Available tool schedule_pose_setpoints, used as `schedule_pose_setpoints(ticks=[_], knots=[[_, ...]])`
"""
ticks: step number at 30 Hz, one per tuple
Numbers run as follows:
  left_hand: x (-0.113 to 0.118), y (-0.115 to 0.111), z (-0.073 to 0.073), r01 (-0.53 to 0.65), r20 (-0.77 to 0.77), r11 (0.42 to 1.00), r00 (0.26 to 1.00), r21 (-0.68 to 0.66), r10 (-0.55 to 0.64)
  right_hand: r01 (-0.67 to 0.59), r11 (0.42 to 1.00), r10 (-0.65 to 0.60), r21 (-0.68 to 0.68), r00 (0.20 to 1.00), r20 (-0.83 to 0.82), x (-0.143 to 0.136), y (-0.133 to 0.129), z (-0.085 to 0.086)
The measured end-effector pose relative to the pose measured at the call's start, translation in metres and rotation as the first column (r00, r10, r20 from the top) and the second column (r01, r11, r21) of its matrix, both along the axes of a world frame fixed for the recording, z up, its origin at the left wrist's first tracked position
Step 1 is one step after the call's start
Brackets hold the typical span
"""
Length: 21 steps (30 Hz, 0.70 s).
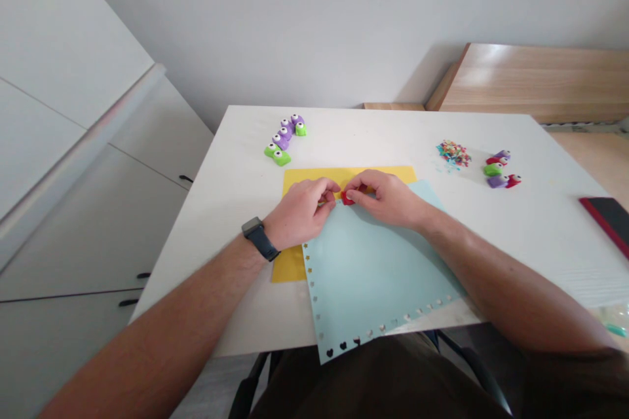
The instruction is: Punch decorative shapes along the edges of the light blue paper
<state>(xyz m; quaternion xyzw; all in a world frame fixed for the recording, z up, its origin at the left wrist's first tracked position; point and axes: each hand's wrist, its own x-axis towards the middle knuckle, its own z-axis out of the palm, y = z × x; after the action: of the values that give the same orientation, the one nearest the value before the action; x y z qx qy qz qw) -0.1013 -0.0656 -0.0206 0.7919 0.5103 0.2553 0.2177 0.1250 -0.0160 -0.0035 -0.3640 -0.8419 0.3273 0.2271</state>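
Note:
A small red paper punch [346,198] sits on the upper left edge of a light blue sheet of paper [378,268]. My right hand [386,198] is closed around it, with the thumb on its white button. Close by on the left, my left hand [309,208] pinches the sheet's corner between thumb and bent fingers. Star-shaped holes run down the sheet's left side, and heart-shaped and other cut-outs line its near edge. Beneath it lies a yellow sheet [289,268]. The near corner of the blue sheet hangs past the table edge.
Purple and green punches [281,141] stand at the table's back left. On the right are a pile of colourful paper confetti [454,153] and more punches [497,170]. A dark notebook with a red edge [607,219] lies at the white table's [236,314] right side.

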Motion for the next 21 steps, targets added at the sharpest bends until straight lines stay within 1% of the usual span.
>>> schedule_pose_setpoints(ticks=[5,8,16,21], knots=[[0.0002,-0.0006,0.0018,0.01,0.027,1.0,1.0,0.0,-0.01,-0.002,1.0,0.002,0.003,1.0,0.008,-0.0002,-0.0003,0.0002],[0.0005,-0.001,0.0032,-0.008,0.016,1.0,1.0,-0.001,0.008,-0.001,1.0,0.001,0.011,1.0,0.011,-0.0005,-0.0004,0.0008],[0.0022,-0.0003,-0.0004,-0.022,-0.011,1.0,1.0,0.007,0.022,-0.006,1.0,0.006,0.021,1.0,0.014,-0.0004,-0.0008,0.0017],[0.0031,-0.0012,0.0014,-0.024,0.014,0.999,1.0,0.022,0.023,-0.006,1.0,0.006,0.017,1.0,0.01,-0.0003,-0.0014,0.0006]])
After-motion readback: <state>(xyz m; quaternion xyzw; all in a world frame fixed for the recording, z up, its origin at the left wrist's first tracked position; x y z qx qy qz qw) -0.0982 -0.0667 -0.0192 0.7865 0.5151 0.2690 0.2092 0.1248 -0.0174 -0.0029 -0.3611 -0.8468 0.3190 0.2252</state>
